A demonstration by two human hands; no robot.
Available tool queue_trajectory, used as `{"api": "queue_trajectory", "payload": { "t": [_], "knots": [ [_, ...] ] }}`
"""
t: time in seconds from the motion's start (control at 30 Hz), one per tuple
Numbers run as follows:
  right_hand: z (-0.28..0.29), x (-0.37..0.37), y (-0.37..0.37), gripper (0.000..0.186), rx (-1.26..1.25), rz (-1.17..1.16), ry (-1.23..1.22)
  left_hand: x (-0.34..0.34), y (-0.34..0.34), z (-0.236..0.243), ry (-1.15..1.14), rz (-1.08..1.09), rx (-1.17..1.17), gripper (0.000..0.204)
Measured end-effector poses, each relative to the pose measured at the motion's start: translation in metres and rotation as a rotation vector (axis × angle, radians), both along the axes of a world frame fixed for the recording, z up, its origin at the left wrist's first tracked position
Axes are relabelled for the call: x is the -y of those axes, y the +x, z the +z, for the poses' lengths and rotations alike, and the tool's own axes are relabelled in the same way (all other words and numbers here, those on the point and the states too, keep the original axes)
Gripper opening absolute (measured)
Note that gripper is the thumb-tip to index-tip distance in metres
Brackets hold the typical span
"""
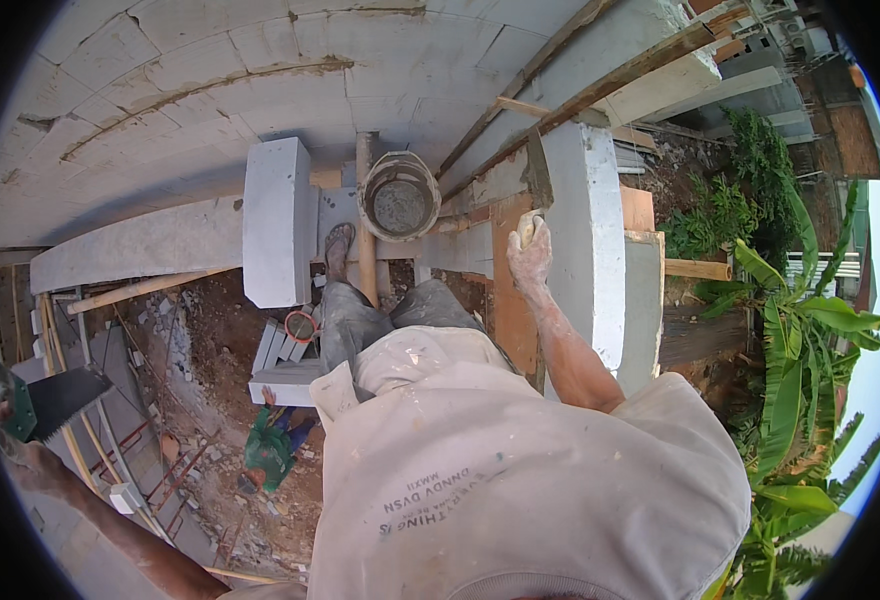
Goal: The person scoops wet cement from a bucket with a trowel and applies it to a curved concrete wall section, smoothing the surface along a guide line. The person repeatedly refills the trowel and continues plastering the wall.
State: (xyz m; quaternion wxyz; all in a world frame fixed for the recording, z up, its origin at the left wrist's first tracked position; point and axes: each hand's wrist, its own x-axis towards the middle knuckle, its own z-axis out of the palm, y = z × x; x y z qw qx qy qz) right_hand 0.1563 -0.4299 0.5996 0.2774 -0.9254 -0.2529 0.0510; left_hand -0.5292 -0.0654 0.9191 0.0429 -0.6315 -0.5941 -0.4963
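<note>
At the far left, my left hand point(30, 458) is closed round the green handle of a handsaw point(70, 400), its dark toothed blade pointing right. My right hand point(530, 250) is in front of me on the right, its fingers wrapped round the pale handle of a trowel point(538, 178). The grey trowel blade points away from me, beside a white block wall point(585, 240). Ahead of my legs is a bucket point(400, 198) with grey wet mortar in it. A large white block point(276, 225) stands upright left of the bucket.
My bare foot point(339, 243) rests on a high ledge beside a wooden pole point(365, 230). Far below on rubble, a person in green point(268, 450) is near stacked blocks and an orange-rimmed bucket point(301, 325). Timber braces point(620, 75) lean ahead right; banana plants point(785, 370) grow beyond.
</note>
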Motion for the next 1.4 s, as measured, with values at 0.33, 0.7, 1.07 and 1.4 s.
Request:
{"api": "queue_trajectory", "payload": {
  "t": [0.33,0.7,1.07,1.4],
  "knots": [
    [0.033,-0.052,0.057,0.062,-0.051,-0.166,-0.154,0.156,0.074,-0.264,-0.225,0.027,-0.013,0.036],
    [0.002,-0.068,0.021,0.058,-0.017,0.034,-0.242,0.261,0.135,-0.315,-0.589,0.241,0.038,0.042],
    [-0.05,0.008,0.038,0.046,-0.075,0.551,-0.775,0.324,0.096,-0.287,-0.718,0.328,0.032,0.025],
    [-0.05,0.076,0.017,0.044,-0.234,0.712,-1.044,0.297,0.007,-0.269,-0.724,0.508,-0.042,0.028]
  ]
}}
